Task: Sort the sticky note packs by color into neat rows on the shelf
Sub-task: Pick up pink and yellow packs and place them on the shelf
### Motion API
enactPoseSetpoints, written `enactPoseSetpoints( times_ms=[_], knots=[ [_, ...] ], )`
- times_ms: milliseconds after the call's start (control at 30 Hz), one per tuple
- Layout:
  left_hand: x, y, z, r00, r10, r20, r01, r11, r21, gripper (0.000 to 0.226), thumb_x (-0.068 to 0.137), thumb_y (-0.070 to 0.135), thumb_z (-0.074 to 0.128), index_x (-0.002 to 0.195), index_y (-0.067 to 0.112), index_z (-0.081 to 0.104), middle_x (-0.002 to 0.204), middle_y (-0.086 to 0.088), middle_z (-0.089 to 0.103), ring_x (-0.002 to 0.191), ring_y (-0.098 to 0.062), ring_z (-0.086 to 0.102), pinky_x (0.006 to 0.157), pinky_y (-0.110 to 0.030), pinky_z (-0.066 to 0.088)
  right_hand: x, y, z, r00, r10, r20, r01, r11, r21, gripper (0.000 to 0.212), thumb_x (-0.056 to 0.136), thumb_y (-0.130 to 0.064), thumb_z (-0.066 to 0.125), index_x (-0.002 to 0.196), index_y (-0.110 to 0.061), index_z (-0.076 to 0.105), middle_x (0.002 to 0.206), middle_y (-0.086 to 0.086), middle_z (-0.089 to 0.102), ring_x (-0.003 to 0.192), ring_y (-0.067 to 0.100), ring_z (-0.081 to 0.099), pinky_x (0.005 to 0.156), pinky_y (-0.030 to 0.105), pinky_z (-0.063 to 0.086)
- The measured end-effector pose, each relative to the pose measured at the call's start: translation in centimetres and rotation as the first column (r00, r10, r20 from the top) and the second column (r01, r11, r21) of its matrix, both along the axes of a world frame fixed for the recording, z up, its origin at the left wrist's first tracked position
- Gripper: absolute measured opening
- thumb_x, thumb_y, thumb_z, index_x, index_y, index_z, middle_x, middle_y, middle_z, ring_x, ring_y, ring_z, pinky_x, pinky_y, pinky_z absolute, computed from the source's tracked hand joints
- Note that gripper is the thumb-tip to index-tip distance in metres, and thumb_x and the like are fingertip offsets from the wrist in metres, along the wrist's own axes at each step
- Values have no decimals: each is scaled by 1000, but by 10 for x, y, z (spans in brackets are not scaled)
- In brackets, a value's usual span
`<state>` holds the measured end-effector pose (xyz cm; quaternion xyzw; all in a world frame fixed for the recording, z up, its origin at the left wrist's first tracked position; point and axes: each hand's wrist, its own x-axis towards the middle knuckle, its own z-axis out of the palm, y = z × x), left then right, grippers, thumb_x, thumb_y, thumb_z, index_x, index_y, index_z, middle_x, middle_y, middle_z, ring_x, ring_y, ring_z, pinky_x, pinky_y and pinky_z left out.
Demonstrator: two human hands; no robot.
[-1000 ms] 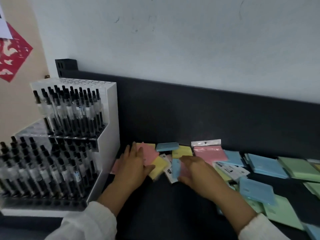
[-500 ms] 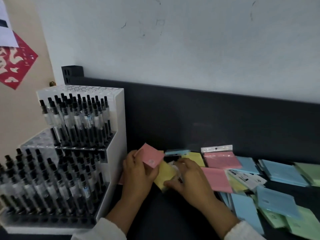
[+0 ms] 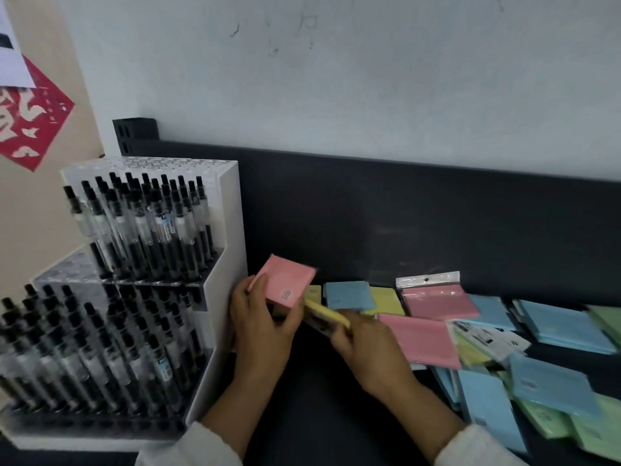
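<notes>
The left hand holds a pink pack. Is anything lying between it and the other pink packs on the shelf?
Yes. Between the pink pack in the left hand and the other pink packs lie a blue pack and a yellow pack. The right hand holds a second yellow pack there.

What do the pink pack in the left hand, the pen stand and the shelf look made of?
Pink pack, held by the left hand: likely paper, matte, flat face with a small sticker. Pen stand: smooth plastic, white sides, see-through tiers. Shelf: dark matte, possibly painted metal; unclear.
</notes>
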<state>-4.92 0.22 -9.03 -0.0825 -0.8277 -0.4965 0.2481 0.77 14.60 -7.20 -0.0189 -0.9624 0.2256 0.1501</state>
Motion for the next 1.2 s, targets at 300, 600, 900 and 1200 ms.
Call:
enactPoseSetpoints(
  times_ms=[300,600,900,1200],
  knots=[
    [2,1,3,997,-66,-35,67,998,10,65,76,19,73,133,14,43,138,1,27,119,0,30,90,3,24,-6,32,-1,944,-309,-117,194,804,-562,18,95,-14,44,88,-5,57,88,9,65,74,20,64,59,33,56],
    [6,2,14,975,-196,106,170,961,217,70,68,13,79,131,14,48,134,15,25,122,-4,35,99,-27,42,-4,24,-7,948,-295,-118,182,808,-560,18,99,-19,38,92,-7,50,94,8,62,77,16,60,55,16,48],
    [16,0,22,993,-109,-53,108,994,-22,43,83,0,62,124,7,54,141,-10,33,125,-23,38,100,-28,31,33,55,57,929,-329,-169,174,792,-585,27,96,-22,37,93,-2,55,93,14,65,87,29,63,72,49,54],
    [90,96,71,932,-361,28,361,933,13,56,81,7,67,130,26,46,125,0,51,105,-19,55,91,-39,48,136,134,82,909,-357,-214,116,711,-694,20,83,-21,47,84,-5,59,89,15,66,86,34,64,65,51,53]
  ],
)
